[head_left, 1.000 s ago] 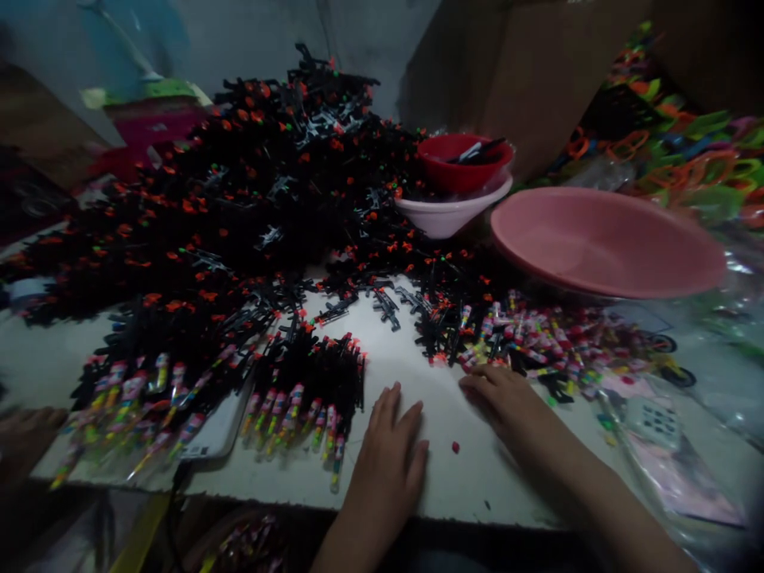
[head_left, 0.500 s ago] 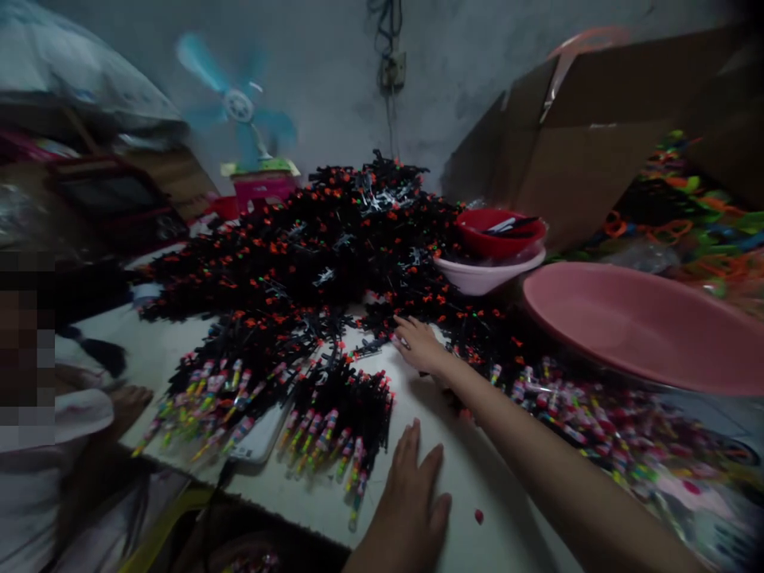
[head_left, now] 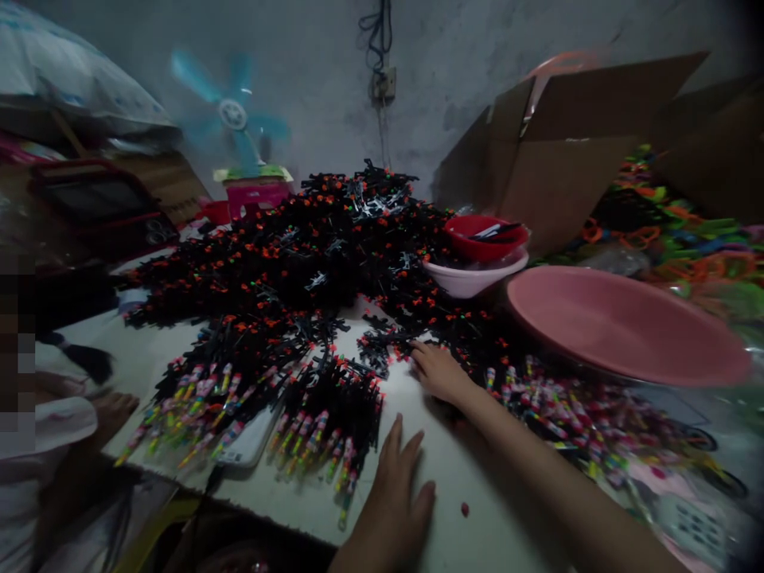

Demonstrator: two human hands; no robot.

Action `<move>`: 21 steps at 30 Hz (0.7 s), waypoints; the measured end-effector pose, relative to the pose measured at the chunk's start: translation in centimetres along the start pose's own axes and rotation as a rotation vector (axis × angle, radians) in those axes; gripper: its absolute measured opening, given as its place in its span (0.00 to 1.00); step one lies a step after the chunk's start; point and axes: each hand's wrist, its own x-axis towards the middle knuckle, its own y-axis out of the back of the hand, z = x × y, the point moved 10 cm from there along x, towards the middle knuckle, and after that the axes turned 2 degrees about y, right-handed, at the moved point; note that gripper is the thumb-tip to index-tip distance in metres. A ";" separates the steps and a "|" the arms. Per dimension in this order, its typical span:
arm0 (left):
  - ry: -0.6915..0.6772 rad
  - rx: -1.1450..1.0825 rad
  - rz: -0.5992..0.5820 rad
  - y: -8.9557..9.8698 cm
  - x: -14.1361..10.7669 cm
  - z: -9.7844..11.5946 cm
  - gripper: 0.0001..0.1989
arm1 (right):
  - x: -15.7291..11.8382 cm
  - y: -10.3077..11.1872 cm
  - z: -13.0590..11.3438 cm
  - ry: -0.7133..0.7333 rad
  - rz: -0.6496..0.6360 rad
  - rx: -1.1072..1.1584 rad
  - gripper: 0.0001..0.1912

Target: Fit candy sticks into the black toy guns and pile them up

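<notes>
The right hand, fingers loosely open, touches the near edge of the black toy-gun pile ahead, while the left hand rests flat on the table, farther back.

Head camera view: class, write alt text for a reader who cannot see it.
A person's right hand reaches into a big heap of small black toy pieces on a white table, while the left hand lies flat near the edge. A pink basin sits to the right.
</notes>
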 end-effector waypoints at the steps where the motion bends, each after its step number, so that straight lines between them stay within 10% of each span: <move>1: 0.007 -0.028 0.000 0.1 0.1 -0.1 0.29 | -0.9 0.0 0.1 -0.005 -0.003 -0.001 0.15; 9: 0.069 -0.100 0.075 0.2 2.2 -0.8 0.32 | -4.9 1.2 -0.1 -0.098 0.022 0.010 0.14; 21: 0.090 -0.147 0.117 1.1 3.4 -1.4 0.33 | 7.5 1.3 -6.6 -0.041 0.061 0.103 0.26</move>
